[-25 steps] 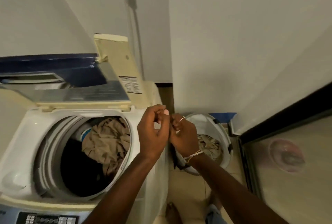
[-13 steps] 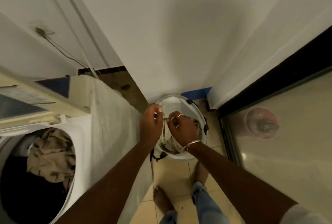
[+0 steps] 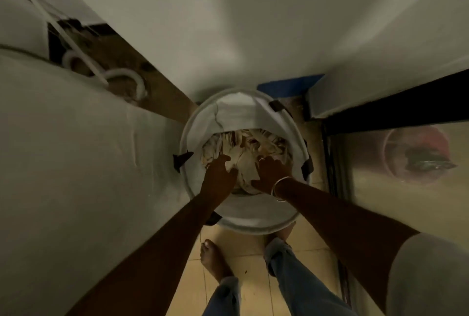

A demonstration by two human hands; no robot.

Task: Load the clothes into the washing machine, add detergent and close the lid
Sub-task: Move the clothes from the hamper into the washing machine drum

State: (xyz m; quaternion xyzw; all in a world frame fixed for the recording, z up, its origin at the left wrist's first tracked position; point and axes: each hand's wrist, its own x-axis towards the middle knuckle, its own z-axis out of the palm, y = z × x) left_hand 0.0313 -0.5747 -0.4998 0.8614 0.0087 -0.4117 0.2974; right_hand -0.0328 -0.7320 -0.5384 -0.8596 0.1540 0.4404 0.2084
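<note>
A round white laundry basket [image 3: 241, 110] stands on the floor in front of me, holding a heap of pale, crumpled clothes [image 3: 250, 147]. Both my hands are down inside it. My left hand [image 3: 219, 172] rests on the left side of the heap with fingers curled into the cloth. My right hand [image 3: 272, 171], a bangle at its wrist, presses on the right side with fingers in the fabric. The washing machine's white covered side [image 3: 76, 163] fills the left of the view; its drum and lid are out of sight.
A white wall [image 3: 253, 24] rises just behind the basket. A dark-framed glass door [image 3: 406, 188] stands on the right. White hoses [image 3: 121, 79] lie in the gap behind the machine. My bare feet and jeans stand on tan floor tiles [image 3: 253, 252] below the basket.
My view swung right and down from the open drum to the basket. My hands dropped from above the rim into the basket and onto the clothes.
</note>
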